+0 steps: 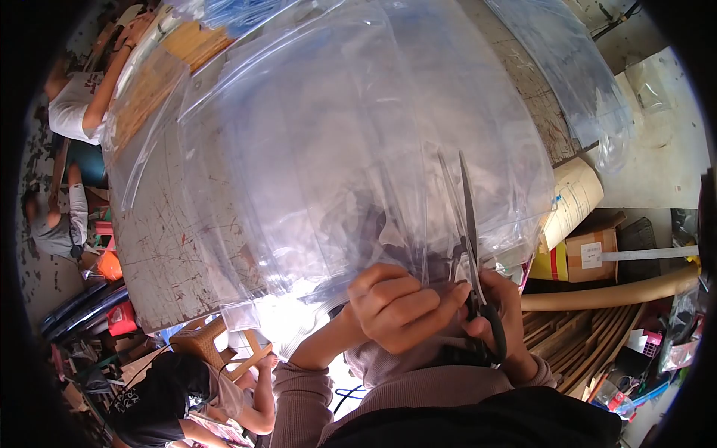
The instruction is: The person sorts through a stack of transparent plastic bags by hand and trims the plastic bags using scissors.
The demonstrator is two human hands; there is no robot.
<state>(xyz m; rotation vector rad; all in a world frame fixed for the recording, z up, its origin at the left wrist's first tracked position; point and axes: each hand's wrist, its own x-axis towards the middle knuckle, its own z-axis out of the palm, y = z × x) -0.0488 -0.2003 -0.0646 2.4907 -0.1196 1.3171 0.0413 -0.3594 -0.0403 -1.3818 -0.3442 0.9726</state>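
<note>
A large clear plastic sheet point(314, 149) lies in layers over the table and drapes past its near edge. My left hand point(396, 305) is closed, its thumb and fingers pinching the near edge of the plastic. Close beside it, my right hand point(504, 313) grips black-handled scissors point(470, 209) by the loops. Their long blades point away from me over the plastic, near the left fingertips. Whether the blades lie above or between the layers I cannot tell.
The scratched table point(160, 246) shows at left. More folded plastic point(575, 67) lies at the far right. A cardboard box point(594, 254) and a tan tube point(612, 290) stand at right. Other people are at left and lower left, one near a wicker stool point(198, 336).
</note>
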